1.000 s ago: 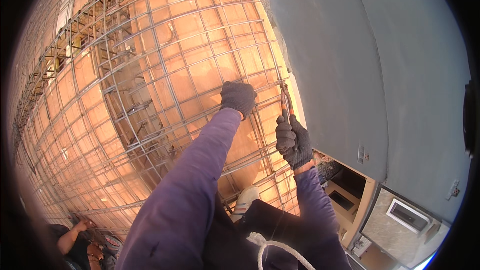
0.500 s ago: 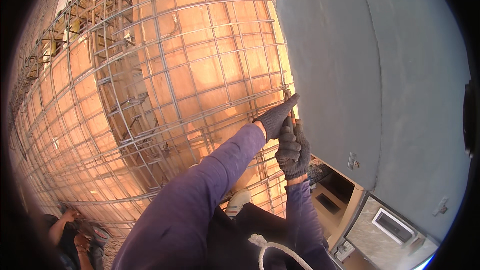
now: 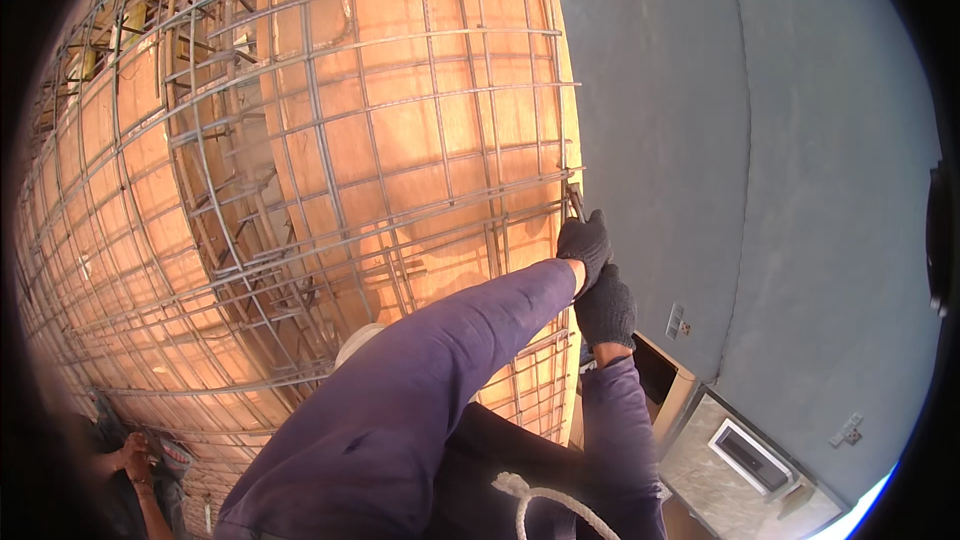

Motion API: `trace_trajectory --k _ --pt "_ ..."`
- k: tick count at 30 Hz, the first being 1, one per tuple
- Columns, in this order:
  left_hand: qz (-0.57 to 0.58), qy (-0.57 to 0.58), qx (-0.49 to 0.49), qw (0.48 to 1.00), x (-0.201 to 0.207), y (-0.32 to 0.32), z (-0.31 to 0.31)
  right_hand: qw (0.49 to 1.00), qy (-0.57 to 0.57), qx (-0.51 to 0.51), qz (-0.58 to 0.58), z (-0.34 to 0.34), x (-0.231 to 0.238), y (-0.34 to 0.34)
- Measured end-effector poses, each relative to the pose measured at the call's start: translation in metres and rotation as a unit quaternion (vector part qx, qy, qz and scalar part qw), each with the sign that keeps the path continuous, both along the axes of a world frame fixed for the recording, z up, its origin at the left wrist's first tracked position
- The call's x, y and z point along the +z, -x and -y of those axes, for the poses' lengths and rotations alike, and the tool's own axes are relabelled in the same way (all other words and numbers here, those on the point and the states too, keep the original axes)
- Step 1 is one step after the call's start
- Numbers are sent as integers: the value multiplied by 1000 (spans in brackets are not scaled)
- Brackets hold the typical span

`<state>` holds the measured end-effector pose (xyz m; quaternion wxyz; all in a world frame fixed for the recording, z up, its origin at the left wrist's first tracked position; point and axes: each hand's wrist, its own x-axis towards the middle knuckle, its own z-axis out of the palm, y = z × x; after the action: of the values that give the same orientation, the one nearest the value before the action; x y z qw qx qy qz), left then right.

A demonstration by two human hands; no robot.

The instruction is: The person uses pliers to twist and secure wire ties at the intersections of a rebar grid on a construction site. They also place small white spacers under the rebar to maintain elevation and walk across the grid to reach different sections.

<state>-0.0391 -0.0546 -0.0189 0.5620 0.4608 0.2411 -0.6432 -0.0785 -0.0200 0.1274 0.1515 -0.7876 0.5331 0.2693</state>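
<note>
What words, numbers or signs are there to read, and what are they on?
There are none I can read.
Tool: partly hidden; no marks I can make out.
Gloves: no writing to see.
Wall plate: too small to tell.
White-framed panel: too small to tell.

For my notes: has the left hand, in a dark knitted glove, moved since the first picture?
Yes: the left hand moved rightward over the grey steel rebar mesh, to its right edge.

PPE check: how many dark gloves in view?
2: one on the left hand, just below the pliers' visible head; one on the right hand, below that in the picture. Any others would be hidden.
</note>
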Motion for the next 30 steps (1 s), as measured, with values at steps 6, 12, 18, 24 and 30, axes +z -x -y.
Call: trace_trajectory --k 6,12,18,24,30 --pt "-261 268 96 922 24 -59 -62 815 -373 -387 217 13 7 15" --pt "-49 90 31 994 12 -21 -23 944 -236 -196 124 12 20 7" --pt "-43 -57 20 997 33 -29 -17 996 3 77 39 13 -15 14" --pt "-200 186 43 961 27 -63 -55 619 -482 -528 324 9 -15 22" --pt "-90 63 29 994 21 -31 -16 996 -60 -62 31 6 6 14"
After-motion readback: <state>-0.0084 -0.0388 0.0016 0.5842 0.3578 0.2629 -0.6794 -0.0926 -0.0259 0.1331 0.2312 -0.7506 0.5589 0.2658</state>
